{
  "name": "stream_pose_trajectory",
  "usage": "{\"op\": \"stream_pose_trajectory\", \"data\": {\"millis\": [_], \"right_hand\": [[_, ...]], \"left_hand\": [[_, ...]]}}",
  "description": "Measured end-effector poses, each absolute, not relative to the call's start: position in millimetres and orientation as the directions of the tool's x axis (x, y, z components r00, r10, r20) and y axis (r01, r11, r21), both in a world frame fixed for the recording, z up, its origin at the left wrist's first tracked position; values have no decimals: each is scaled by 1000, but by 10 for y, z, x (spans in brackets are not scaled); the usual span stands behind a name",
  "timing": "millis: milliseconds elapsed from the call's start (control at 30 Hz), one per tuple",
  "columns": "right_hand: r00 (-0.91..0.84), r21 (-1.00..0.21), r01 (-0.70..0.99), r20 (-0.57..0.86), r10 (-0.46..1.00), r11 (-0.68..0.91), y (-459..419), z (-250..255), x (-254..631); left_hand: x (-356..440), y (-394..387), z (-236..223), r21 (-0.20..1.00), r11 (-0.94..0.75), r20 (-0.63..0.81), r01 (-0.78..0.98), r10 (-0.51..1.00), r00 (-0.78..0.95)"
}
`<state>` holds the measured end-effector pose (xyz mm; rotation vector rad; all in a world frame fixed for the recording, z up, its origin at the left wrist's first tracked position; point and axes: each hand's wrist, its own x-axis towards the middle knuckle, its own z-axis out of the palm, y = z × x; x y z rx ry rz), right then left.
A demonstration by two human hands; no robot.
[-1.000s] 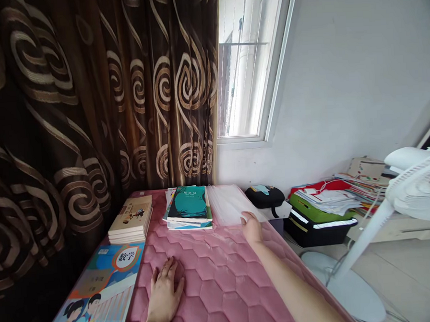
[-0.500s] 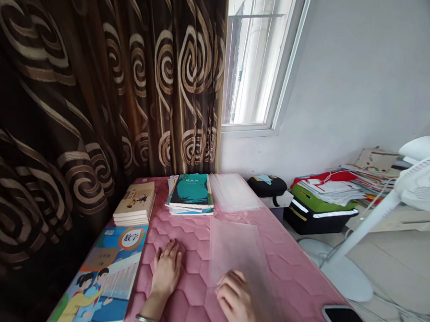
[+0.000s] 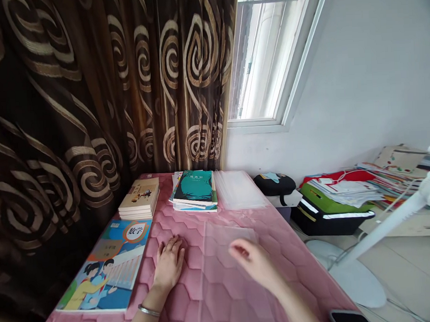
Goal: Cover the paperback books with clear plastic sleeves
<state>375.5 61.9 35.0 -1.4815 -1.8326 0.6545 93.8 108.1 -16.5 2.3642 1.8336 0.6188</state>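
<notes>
1 swirl-patterned curtain hangs beside 1 window.

the left hand lay flat on the pink quilted cover, a bracelet at its wrist. the right hand, fingers curled, was over a clear sheet; whether it touched was hard to tell. to the left lay a blue book, with stacked tan books behind it. a teal book topped a pile beside more sheets. a fan stood at the right.
</notes>
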Motion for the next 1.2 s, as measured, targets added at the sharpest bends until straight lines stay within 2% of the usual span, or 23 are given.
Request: {"op": "stream_pose_trajectory", "data": {"millis": [67,100,133,233,367,467,567,667,733,867,1000,1100,1200], "right_hand": [[191,-627,779,214,958,-16,796,267,4061],[293,-576,807,195,936,-133,851,183,4190],[326,-554,812,170,930,-183,882,88,4296],[295,-551,807,64,953,-213,865,-136,4447],[281,-587,776,-8,960,-232,806,-127,4382],[269,-718,660,-46,962,-219,801,-26,4270],[194,-897,402,-111,975,-183,792,16,4140],[86,-973,215,-72,994,-89,766,3,3985],[-13,-981,192,-18,1000,-15,734,-1,3868],[-200,-934,323,90,976,153,630,55,3627],[-311,-838,452,175,934,307,587,107,3517],[-119,-762,603,209,971,238,660,64,3651],[196,-619,784,175,965,-47,748,-29,3919]], "left_hand": [[946,1075,-155,305,-268,252,914,948,194],[950,1073,-155,304,-265,251,915,949,191],[953,1072,-160,304,-265,254,915,948,191],[955,1075,-190,312,-274,274,910,943,190],[929,1102,-233,352,-277,308,894,936,169],[932,1090,-198,438,-283,346,853,929,130],[1070,956,-24,591,-326,366,738,924,115],[1362,692,253,724,-323,254,610,946,200],[1570,505,403,780,-275,136,563,951,276],[1804,295,396,825,-102,-51,556,966,254],[1784,322,131,820,34,-131,571,983,128],[1676,380,28,861,96,-162,500,983,90],[1533,415,26,892,210,-250,399,967,49]]}}
